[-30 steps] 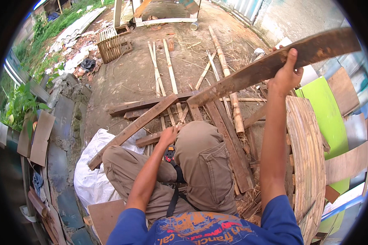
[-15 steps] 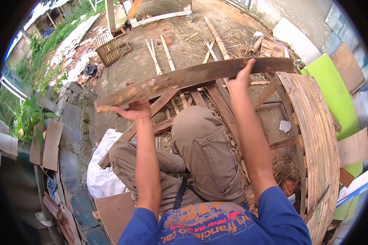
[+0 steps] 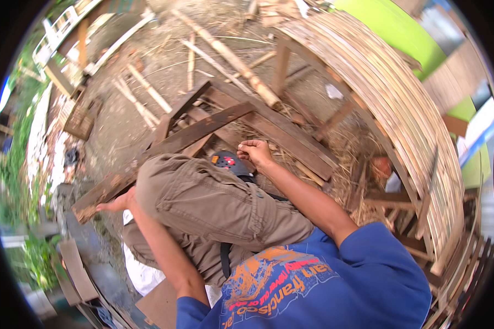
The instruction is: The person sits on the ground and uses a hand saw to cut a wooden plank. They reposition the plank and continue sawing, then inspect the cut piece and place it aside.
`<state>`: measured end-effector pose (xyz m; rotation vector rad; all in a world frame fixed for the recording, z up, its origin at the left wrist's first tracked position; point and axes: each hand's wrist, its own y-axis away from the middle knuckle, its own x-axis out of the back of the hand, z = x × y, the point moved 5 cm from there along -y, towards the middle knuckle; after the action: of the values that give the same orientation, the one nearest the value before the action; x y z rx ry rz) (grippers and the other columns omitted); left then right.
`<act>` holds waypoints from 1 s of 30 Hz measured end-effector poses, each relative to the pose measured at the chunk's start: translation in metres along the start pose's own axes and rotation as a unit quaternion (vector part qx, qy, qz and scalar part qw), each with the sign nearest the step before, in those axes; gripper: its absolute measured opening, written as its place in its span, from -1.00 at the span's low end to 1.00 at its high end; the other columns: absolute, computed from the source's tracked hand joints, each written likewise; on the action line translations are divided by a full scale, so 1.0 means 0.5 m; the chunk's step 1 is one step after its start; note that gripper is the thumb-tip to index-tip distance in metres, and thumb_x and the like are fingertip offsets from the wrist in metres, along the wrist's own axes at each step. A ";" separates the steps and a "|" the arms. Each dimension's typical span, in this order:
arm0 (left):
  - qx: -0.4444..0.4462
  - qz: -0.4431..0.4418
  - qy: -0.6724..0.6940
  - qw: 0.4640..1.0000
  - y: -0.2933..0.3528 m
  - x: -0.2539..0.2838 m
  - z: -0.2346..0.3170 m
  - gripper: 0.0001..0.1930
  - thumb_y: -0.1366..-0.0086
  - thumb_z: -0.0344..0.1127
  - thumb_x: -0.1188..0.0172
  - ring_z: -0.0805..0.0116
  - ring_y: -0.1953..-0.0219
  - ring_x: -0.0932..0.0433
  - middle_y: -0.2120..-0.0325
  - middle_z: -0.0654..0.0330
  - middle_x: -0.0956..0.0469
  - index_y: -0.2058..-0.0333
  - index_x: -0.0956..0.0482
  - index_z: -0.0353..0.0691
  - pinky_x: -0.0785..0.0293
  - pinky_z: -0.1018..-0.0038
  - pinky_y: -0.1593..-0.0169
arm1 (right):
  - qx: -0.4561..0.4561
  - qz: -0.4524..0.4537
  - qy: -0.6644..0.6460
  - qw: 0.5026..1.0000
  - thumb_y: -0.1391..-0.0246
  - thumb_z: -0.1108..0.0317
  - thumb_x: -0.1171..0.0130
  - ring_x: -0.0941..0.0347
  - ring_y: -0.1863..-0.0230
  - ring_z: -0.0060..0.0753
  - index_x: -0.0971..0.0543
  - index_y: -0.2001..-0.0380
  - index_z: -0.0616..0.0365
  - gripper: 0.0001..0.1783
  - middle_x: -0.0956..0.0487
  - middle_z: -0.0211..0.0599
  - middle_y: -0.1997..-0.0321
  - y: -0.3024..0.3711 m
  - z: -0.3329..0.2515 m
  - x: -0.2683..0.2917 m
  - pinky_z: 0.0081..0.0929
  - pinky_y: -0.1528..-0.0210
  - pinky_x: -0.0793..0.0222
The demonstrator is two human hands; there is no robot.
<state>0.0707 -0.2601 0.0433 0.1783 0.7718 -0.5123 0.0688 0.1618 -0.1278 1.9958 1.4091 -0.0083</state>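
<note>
Seated person in brown cargo trousers [image 3: 214, 200], seen from above, with two bare hands at work over littered ground [image 3: 112, 129]. One long brown wooden plank [image 3: 189, 136] slants across the ground in front of the knees, its near end toward the ground's left edge, its far end over other timber. The left hand [image 3: 118, 203] touches the near end, thumb side outstretched; its other fingers are partly hidden, so how firmly it grips cannot be told. The right hand [image 3: 256, 154] is off the plank, fingers bent toward the thumb above one dark clog [image 3: 229, 162]; whether it pinches anything small cannot be told. Beneath and beyond lie at least three dark timbers [image 3: 291, 130]. Farther out lies one thick bamboo pole [image 3: 225, 54]. One slatted crate [image 3: 79, 119] stands toward the ground's left edge; one bamboo-slat bench [image 3: 389, 101] lines its right edge.
</note>
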 end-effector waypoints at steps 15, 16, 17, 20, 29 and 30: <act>0.020 -0.370 0.002 0.929 0.124 -0.394 0.100 -0.07 -0.31 0.35 -0.16 0.12 -0.32 -0.31 -0.33 0.05 -0.26 -0.39 -0.13 -0.22 -0.13 0.05 -0.44 | 0.451 0.508 0.500 0.537 -0.18 0.31 -0.32 -0.56 0.03 -0.09 -0.60 0.14 0.22 -0.75 -0.64 -0.08 0.11 0.703 -0.573 0.499 -0.12 -0.10 -0.45; 0.039 -0.392 -0.042 0.918 0.137 -0.434 0.103 -0.07 -0.34 0.34 -0.12 0.08 -0.36 -0.26 -0.36 -0.01 -0.19 -0.40 -0.10 -0.27 -0.10 0.01 -0.45 | 0.432 0.545 0.504 0.512 -0.18 0.33 -0.30 -0.50 -0.04 0.04 -0.57 0.12 0.26 -0.72 -0.59 -0.01 0.09 0.742 -0.587 0.526 -0.05 -0.15 -0.38; 0.064 -0.418 -0.086 0.902 0.160 -0.474 0.077 -0.07 -0.38 0.32 -0.08 0.04 -0.39 -0.22 -0.40 -0.07 -0.12 -0.42 -0.07 -0.31 -0.07 -0.04 -0.46 | 0.393 0.590 0.526 0.471 -0.17 0.24 -0.31 -0.45 -0.09 0.12 -0.56 0.09 0.28 -0.64 -0.56 0.04 0.08 0.773 -0.587 0.556 -0.04 -0.17 -0.36; 0.077 -0.501 -0.205 0.837 0.273 -0.586 0.062 -0.09 -0.42 0.29 -0.06 0.09 -0.39 -0.23 -0.37 -0.05 -0.19 -0.44 -0.07 -0.33 -0.17 0.05 -0.39 | 0.246 0.654 0.570 0.432 -0.13 0.13 -0.34 -0.42 -0.13 0.19 -0.56 0.06 0.28 -0.53 -0.54 0.12 0.04 0.786 -0.564 0.666 -0.02 -0.18 -0.34; -0.082 -0.703 -0.220 0.671 0.671 -0.688 0.116 -0.41 -0.25 -0.01 -0.41 0.03 -0.10 -0.55 0.05 0.00 -0.59 -0.08 -0.44 -0.27 -0.46 -0.01 -0.24 | 0.308 0.617 0.427 0.585 -0.11 0.07 -0.34 -0.64 0.34 0.06 -0.67 0.24 0.37 -0.53 -0.69 0.03 0.36 0.749 -0.579 0.803 -0.10 0.21 -0.53; -0.083 -0.700 -0.216 0.675 0.687 -0.684 0.122 -0.40 -0.25 -0.01 -0.42 0.04 -0.11 -0.55 0.06 0.00 -0.60 -0.09 -0.44 -0.27 -0.46 0.00 -0.24 | 0.360 0.607 0.401 0.584 -0.12 0.08 -0.33 -0.64 0.37 -0.02 -0.68 0.27 0.36 -0.55 -0.69 -0.01 0.41 0.738 -0.585 0.747 -0.14 0.24 -0.53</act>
<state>0.0757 0.1442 0.3170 -0.7923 0.3335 -1.8682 0.4234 0.5607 0.1484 3.5196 -0.0497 1.2448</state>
